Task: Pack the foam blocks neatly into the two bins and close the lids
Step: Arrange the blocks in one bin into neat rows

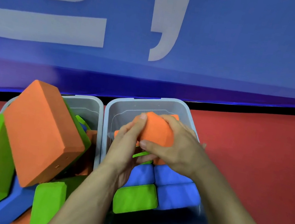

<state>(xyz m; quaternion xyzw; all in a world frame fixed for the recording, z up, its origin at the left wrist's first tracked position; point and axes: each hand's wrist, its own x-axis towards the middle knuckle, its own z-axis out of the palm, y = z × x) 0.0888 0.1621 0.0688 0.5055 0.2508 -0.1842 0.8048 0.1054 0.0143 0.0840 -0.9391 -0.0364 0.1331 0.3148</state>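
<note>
While both hands, left (127, 143) and right (173, 151), clasp the orange block (156, 131) over the right bin (117, 110), it may wedge askew on the blue blocks (171, 186), and the heaped left bin (93, 106) may spill its large orange slab (41, 133)

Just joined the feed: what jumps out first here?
Both hands, left hand and right hand, grip an orange block over the right bin, above blue blocks. At left, a large orange slab leans over the crowded left bin.
</note>
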